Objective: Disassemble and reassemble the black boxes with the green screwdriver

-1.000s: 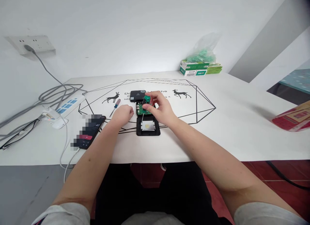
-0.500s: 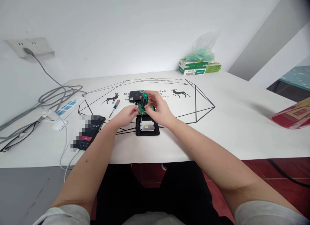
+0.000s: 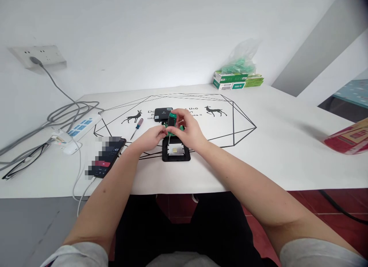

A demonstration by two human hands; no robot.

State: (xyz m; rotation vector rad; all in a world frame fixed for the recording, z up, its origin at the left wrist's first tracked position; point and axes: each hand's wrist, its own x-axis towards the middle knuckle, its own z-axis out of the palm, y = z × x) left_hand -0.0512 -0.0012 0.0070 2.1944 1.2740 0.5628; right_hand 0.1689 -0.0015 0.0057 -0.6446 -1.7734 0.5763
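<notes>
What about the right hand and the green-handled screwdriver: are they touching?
Touching. The head view shows the right hand gripping the green-handled screwdriver, with fingers and thumb against its handle.

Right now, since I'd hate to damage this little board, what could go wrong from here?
The green-handled screwdriver in the right hand slants over the green circuit board, so a slip might scratch it. Its shaft also comes close to the fingertips of the left hand, which could get jabbed. The smartphone lies near the left forearm, and a sideways sweep might nudge it.
</notes>
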